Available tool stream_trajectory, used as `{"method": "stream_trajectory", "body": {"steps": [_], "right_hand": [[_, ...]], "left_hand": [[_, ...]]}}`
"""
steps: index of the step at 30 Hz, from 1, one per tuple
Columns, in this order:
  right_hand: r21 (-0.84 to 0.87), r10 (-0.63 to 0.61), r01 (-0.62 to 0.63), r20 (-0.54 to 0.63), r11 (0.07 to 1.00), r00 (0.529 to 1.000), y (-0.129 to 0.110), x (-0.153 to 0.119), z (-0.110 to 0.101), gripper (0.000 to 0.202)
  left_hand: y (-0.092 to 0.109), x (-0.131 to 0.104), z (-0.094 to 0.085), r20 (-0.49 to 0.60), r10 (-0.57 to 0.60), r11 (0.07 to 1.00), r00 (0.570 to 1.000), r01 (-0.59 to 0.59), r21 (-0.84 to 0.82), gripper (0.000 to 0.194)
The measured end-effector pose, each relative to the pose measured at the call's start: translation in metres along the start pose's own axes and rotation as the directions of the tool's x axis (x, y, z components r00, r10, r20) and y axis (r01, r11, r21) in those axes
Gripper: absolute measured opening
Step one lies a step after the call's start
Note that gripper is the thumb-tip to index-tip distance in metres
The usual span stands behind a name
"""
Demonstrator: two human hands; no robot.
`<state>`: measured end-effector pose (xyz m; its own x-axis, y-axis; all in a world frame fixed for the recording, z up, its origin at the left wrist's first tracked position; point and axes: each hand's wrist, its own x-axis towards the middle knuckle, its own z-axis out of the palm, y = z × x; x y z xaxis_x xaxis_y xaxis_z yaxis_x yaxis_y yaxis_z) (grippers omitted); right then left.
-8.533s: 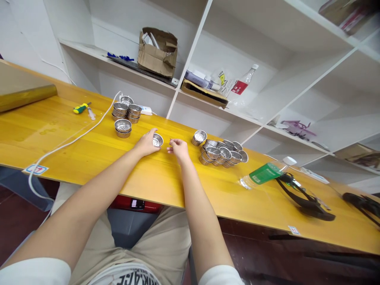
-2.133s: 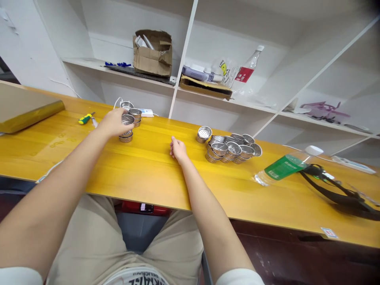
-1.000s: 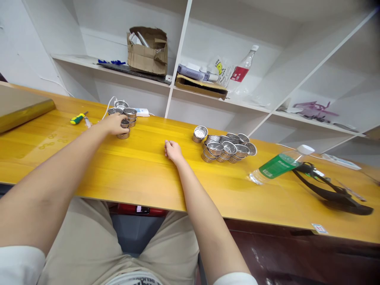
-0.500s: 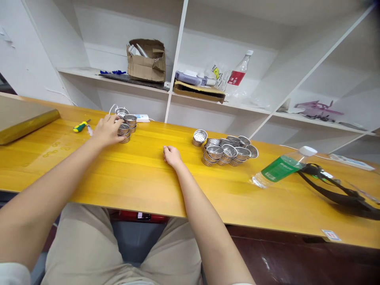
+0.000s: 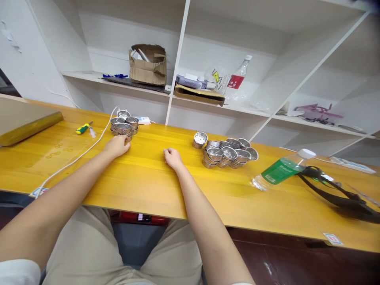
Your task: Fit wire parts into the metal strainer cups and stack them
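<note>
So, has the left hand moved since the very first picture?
Yes, the left hand has moved leftward, closer to the green-and-yellow screwdriver on the table.

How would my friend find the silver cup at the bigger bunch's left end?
On the long yellow table, look right of the right hand for the bigger bunch of holey silver cups. At its left end, toward the white shelves, is the silver cup that pokes out from the others, its dotted bottom showing brightly inside.

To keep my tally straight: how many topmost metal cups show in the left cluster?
4: back cup, left cup, right cup and front cup, nearest the left hand. Lower cups are partly hidden, so the cluster's total is unclear.
</note>
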<state>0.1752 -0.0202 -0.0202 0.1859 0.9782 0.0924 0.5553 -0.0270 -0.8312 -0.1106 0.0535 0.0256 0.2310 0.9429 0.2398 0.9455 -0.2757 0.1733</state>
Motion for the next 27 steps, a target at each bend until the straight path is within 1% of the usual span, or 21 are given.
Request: {"method": "stream_trajectory", "body": {"steps": [3, 5, 7, 9, 10, 11, 12, 13, 14, 15, 16, 17, 18, 20, 21, 23, 27], "right_hand": [[0.014, 0.006, -0.006, 0.002, 1.000, 1.000, -0.001, -0.002, 0.001, 0.034], [0.020, 0.009, -0.009, 0.003, 1.000, 1.000, -0.004, -0.002, 0.002, 0.033], [-0.007, -0.001, 0.001, -0.034, 1.000, 0.999, -0.009, -0.003, -0.002, 0.031], [-0.085, -0.037, 0.024, -0.148, 0.996, 0.988, -0.016, -0.006, -0.015, 0.025], [-0.142, -0.069, 0.036, -0.233, 0.989, 0.970, -0.020, -0.009, -0.025, 0.019], [-0.208, -0.107, 0.040, -0.324, 0.977, 0.940, -0.023, -0.015, -0.039, 0.012], [-0.280, -0.153, 0.033, -0.420, 0.960, 0.895, -0.025, -0.022, -0.056, 0.010], [-0.347, -0.192, 0.008, -0.500, 0.938, 0.845, -0.027, -0.030, -0.074, 0.016], [-0.413, -0.220, -0.036, -0.557, 0.910, 0.801, -0.027, -0.040, -0.093, 0.023], [-0.471, -0.233, -0.099, -0.595, 0.877, 0.770, -0.026, -0.051, -0.111, 0.029], [-0.518, -0.226, -0.165, -0.609, 0.839, 0.760, -0.023, -0.061, -0.128, 0.035], [-0.562, -0.213, -0.220, -0.603, 0.797, 0.769, -0.018, -0.070, -0.142, 0.041], [-0.598, -0.186, -0.267, -0.587, 0.756, 0.788, -0.013, -0.077, -0.152, 0.046], [-0.650, -0.104, -0.328, -0.533, 0.686, 0.840, -0.001, -0.084, -0.162, 0.049], [-0.671, -0.071, -0.338, -0.503, 0.660, 0.861, 0.005, -0.084, -0.162, 0.049], [-0.690, -0.039, -0.354, -0.484, 0.632, 0.874, 0.014, -0.081, -0.156, 0.045], [-0.658, -0.042, -0.389, -0.538, 0.645, 0.842, 0.028, -0.069, -0.138, 0.040]], "left_hand": [[0.004, -0.006, -0.003, -0.007, -0.028, 0.999, 1.000, 0.028, 0.028, 0.042], [0.009, -0.009, -0.004, -0.002, -0.019, 1.000, 1.000, 0.019, 0.016, 0.040], [0.022, -0.010, -0.002, 0.016, 0.020, 0.999, 1.000, -0.020, -0.029, 0.037], [0.045, -0.009, 0.002, 0.029, 0.080, 0.993, 0.996, -0.077, -0.095, 0.035], [0.059, -0.008, 0.006, 0.036, 0.112, 0.986, 0.993, -0.106, -0.132, 0.034], [0.074, -0.008, 0.010, 0.037, 0.143, 0.976, 0.989, -0.135, -0.170, 0.034], [0.089, -0.008, 0.016, 0.035, 0.179, 0.963, 0.983, -0.167, -0.213, 0.033], [0.104, -0.010, 0.022, 0.028, 0.198, 0.948, 0.980, -0.184, -0.259, 0.032], [0.117, -0.012, 0.029, 0.023, 0.212, 0.933, 0.977, -0.195, -0.302, 0.031], [0.128, -0.015, 0.036, 0.020, 0.225, 0.918, 0.974, -0.205, -0.339, 0.029], [0.136, -0.018, 0.043, 0.018, 0.245, 0.899, 0.969, -0.221, -0.378, 0.027], [0.142, -0.022, 0.050, 0.011, 0.262, 0.881, 0.965, -0.234, -0.412, 0.025], [0.146, -0.026, 0.055, -0.001, 0.260, 0.867, 0.966, -0.234, -0.439, 0.023], [0.147, -0.032, 0.064, -0.039, 0.303, 0.839, 0.952, -0.286, -0.464, 0.021], [0.146, -0.034, 0.067, -0.052, 0.316, 0.825, 0.947, -0.302, -0.477, 0.021], [0.142, -0.037, 0.070, -0.059, 0.338, 0.805, 0.939, -0.321, -0.499, 0.021], [0.136, -0.036, 0.070, -0.046, 0.324, 0.773, 0.945, -0.293, -0.563, 0.018]]}}
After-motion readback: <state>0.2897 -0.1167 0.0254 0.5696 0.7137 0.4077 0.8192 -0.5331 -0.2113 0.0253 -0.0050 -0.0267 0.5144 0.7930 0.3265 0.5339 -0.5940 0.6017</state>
